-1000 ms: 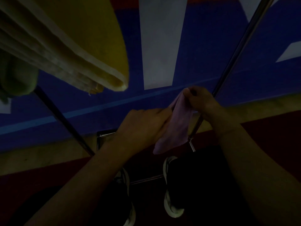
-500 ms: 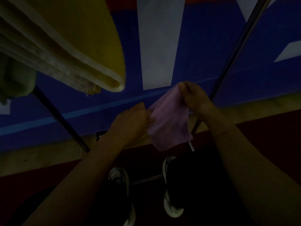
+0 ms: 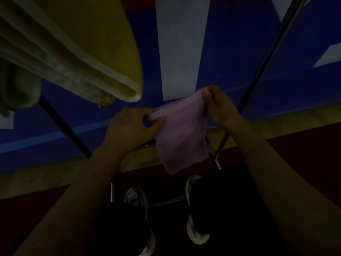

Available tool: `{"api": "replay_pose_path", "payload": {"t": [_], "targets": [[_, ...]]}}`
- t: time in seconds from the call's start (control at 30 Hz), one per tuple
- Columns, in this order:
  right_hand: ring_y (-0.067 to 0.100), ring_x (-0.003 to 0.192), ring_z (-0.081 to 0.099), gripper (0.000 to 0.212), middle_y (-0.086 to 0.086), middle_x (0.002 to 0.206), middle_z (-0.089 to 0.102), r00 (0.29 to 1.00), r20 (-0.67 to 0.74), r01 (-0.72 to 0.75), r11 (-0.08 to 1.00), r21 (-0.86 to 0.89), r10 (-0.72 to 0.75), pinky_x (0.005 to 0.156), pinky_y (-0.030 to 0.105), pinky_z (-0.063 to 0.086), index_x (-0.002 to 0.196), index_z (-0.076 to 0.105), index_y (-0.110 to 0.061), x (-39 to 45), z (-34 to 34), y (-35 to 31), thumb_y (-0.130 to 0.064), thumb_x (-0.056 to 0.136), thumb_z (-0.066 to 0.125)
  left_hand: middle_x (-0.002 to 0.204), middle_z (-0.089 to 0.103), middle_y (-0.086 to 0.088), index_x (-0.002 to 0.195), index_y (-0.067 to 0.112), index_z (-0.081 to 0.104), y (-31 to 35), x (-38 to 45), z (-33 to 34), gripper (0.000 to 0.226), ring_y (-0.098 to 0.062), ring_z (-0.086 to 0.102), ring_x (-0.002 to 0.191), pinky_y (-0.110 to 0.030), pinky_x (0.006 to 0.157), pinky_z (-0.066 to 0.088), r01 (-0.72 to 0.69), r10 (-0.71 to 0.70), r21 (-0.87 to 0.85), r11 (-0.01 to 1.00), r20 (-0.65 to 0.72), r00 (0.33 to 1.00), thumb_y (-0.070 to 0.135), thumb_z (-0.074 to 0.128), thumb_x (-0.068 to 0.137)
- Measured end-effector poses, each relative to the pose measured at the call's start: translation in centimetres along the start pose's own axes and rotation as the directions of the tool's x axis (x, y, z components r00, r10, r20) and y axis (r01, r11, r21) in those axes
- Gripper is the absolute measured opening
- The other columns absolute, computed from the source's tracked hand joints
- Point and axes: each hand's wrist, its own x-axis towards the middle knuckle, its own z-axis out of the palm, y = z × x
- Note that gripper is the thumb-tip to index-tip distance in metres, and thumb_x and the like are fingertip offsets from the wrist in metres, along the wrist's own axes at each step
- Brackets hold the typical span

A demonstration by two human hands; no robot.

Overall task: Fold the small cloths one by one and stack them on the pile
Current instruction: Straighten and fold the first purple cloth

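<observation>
A small pink cloth hangs in the air at the centre of the view, folded double, its lower corner pointing down. My left hand pinches its upper left corner. My right hand pinches its upper right corner, a little higher. The top edge is stretched between the two hands. A pile of folded cloths, yellow on top with pale layers under it, fills the upper left, above and left of my hands. The scene is dim.
Thin metal poles of a frame cross the view diagonally on both sides, with low bars near the floor. My two shoes stand below. A green cloth sits at the left edge. Behind is a blue and white wall.
My hands have drawn apart along the cloth's top edge, spreading the bunched pink cloth into a flat hanging rectangle. The right hand rose slightly.
</observation>
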Motion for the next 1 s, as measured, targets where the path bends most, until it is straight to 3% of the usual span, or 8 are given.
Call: {"api": "replay_pose_path", "payload": {"t": [0.13, 0.37, 0.5, 0.57, 0.67, 0.73, 0.83, 1.0], "targets": [[-0.005, 0.075, 0.048, 0.021, -0.016, 0.085, 0.049, 1.0, 0.0, 0.016, 0.999, 0.041, -0.016, 0.062, 0.007, 0.035, 0.105, 0.046, -0.022, -0.3, 0.3, -0.6, -0.038, 0.106, 0.033, 0.086, 0.074, 0.005, 0.103, 0.036, 0.072, 0.0, 0.3, -0.1, 0.043, -0.019, 0.069, 0.082, -0.042, 0.074, 0.058, 0.072, -0.068, 0.044, 0.996, -0.082, 0.994, 0.071, 0.054, 0.085], [-0.005, 0.078, 0.048, 0.025, -0.016, 0.088, 0.051, 1.0, 0.025, -0.012, 0.988, 0.154, 0.008, 0.071, 0.014, 0.039, 0.105, 0.049, -0.022, -0.6, 0.1, -1.1, -0.04, 0.106, 0.032, 0.073, 0.059, 0.021, 0.092, 0.024, 0.069, -0.5, 0.7, -0.8, 0.026, 0.009, 0.053, 0.061, -0.014, 0.059, 0.041, -0.028, 0.012, -0.22, 0.975, -0.076, 0.997, 0.05, 0.064, 0.09], [0.008, 0.1, 0.062, 0.03, -0.01, 0.104, 0.065, 0.992, 0.043, -0.122, 0.908, 0.401, 0.115, 0.095, 0.034, 0.05, 0.103, 0.062, -0.029, -0.8, -0.2, -1.4, -0.048, 0.103, 0.038, 0.104, 0.071, 0.003, 0.102, 0.028, 0.061, -0.5, 1.1, -0.4, 0.021, -0.008, 0.068, 0.097, -0.032, 0.088, 0.056, 0.052, -0.131, -0.616, 0.786, -0.084, 0.988, 0.042, 0.071, 0.089], [0.014, 0.1, 0.068, 0.03, -0.005, 0.103, 0.072, 0.981, 0.072, -0.188, 0.794, 0.578, 0.18, 0.092, 0.037, 0.056, 0.102, 0.067, -0.026, -1.0, -0.5, -2.2, -0.045, 0.102, 0.043, 0.115, 0.071, -0.003, 0.117, 0.031, 0.055, -0.3, 1.1, 0.2, 0.038, -0.015, 0.068, 0.107, -0.038, 0.092, 0.057, 0.066, -0.215, -0.748, 0.661, -0.104, 0.971, 0.043, 0.074, 0.087], [0.012, 0.086, 0.073, 0.031, -0.002, 0.09, 0.077, 0.958, 0.155, -0.273, 0.603, 0.75, 0.241, 0.072, 0.027, 0.059, 0.102, 0.068, -0.014, -1.1, -1.0, -2.9, -0.036, 0.103, 0.046, 0.129, 0.065, 0.002, 0.137, 0.036, 0.044, 0.3, 0.6, 2.2, 0.069, -0.017, 0.066, 0.115, -0.04, 0.094, 0.056, 0.36, -0.233, -0.886, 0.292, 0.299, 0.925, 0.05, 0.078, 0.078], [0.015, 0.093, 0.073, 0.035, 0.003, 0.098, 0.077, 0.948, 0.203, -0.307, 0.528, 0.792, 0.247, 0.075, 0.028, 0.058, 0.109, 0.067, -0.009, -1.3, -1.1, -3.2, -0.037, 0.102, 0.047, 0.136, 0.062, 0.003, 0.14, 0.031, 0.05, 0.7, -0.3, 4.1, 0.074, -0.02, 0.062, 0.122, -0.05, 0.105, 0.047, 0.552, -0.122, -0.787, 0.277, 0.541, 0.832, 0.057, 0.078, 0.076], [0.023, 0.109, 0.068, 0.045, 0.012, 0.115, 0.072, 0.934, 0.25, -0.344, 0.464, 0.816, 0.254, 0.089, 0.035, 0.056, 0.122, 0.063, -0.004, -1.5, -1.2, -3.1, -0.04, 0.101, 0.048, 0.128, 0.068, -0.002, 0.128, 0.015, 0.065, 1.7, -0.9, 5.2, 0.053, -0.025, 0.062, 0.122, -0.046, 0.106, 0.045, 0.554, -0.048, -0.758, 0.345, 0.575, 0.817, 0.044, 0.074, 0.085], [0.026, 0.118, 0.063, 0.051, 0.014, 0.127, 0.066, 0.932, 0.245, -0.335, 0.374, 0.865, 0.268, 0.099, 0.039, 0.052, 0.131, 0.059, -0.004, -1.7, -2.1, -2.3, -0.043, 0.102, 0.046, 0.119, 0.071, -0.011, 0.12, 0.009, 0.068, 3.3, -0.6, 3.5, 0.036, -0.025, 0.067, 0.112, -0.033, 0.091, 0.056, 0.595, -0.062, -0.787, 0.163, 0.594, 0.802, 0.027, 0.065, 0.09]]}}
